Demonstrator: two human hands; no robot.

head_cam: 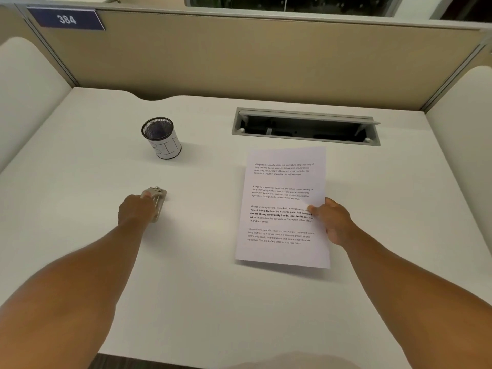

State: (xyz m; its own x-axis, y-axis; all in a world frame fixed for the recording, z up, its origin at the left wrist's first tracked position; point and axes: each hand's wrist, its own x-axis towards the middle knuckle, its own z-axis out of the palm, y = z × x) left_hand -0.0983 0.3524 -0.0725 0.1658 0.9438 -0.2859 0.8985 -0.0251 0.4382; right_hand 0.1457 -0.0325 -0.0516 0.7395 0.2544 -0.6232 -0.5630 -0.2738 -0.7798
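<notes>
A white printed sheet of paper with several paragraphs of text is held a little above the white desk, casting a shadow below its near edge. My right hand pinches its right edge, thumb on top of the page. To the left, a small metal stapler-like tool lies on the desk. My left hand is on its near end, fingers curled over it.
A black mesh cup wrapped in a white label reading "BIN" stands behind the tool. An open grey cable tray is sunk into the desk at the back right. Beige partition walls enclose the desk on three sides.
</notes>
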